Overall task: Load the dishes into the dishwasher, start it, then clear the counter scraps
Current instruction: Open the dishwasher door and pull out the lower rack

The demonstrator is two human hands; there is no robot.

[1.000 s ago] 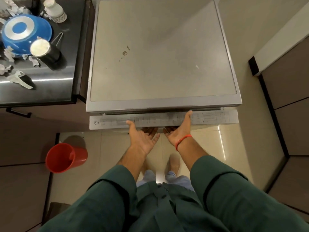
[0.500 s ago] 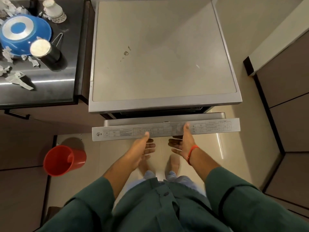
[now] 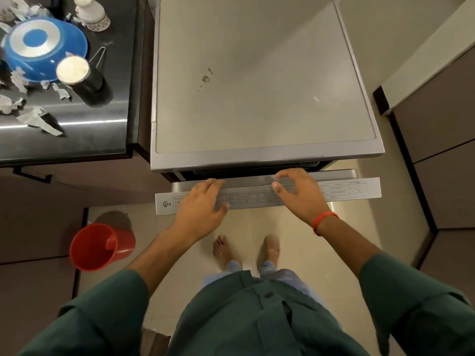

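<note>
The grey dishwasher [image 3: 257, 80] stands in the middle, its door [image 3: 341, 174] tipped open a little at the top, with a white label strip [image 3: 354, 191] along the front. My left hand [image 3: 203, 206] and my right hand [image 3: 300, 194] lie palm down over the door's top edge, fingers curled over it and thumbs on the label. On the black counter [image 3: 84, 140] at the left sit an upturned blue bowl [image 3: 64, 60], a dark tumbler [image 3: 82, 78], an upturned white cup [image 3: 91, 12] and several torn paper scraps [image 3: 38, 119].
A red plastic mug [image 3: 100, 246] stands on the tiled floor at the left, below the counter. Brown cabinet fronts [image 3: 442, 140] line the right side. My bare feet [image 3: 223, 250] are on the floor just in front of the door.
The door has swung out from nearly closed. Both hands went from palms up under its edge to palms down over its top edge.
</note>
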